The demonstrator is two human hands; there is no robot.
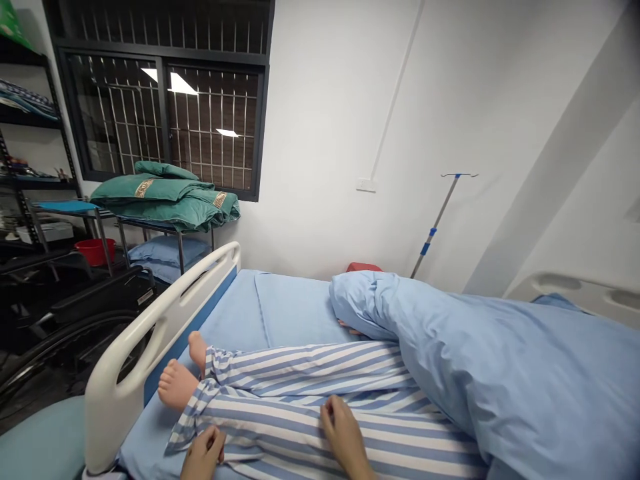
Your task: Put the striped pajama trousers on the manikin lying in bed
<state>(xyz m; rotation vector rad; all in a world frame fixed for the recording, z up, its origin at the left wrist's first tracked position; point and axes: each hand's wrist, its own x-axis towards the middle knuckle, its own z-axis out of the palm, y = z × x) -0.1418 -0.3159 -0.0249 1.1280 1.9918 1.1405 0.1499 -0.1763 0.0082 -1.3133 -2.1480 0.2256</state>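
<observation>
Blue sheet [300, 300] covers the bed. On the striped trousers [280, 417], left hand [203, 455] and right hand [345, 437] have curled fingers; whether they pinch cloth, I cannot tell. Bare feet [178, 385] lie near the pale bed rail [120, 340]; beyond are green bundles [175, 200], barred window [165, 113] and white wall [330, 100]. Blue quilt [480, 360] is bunched rightward.
</observation>
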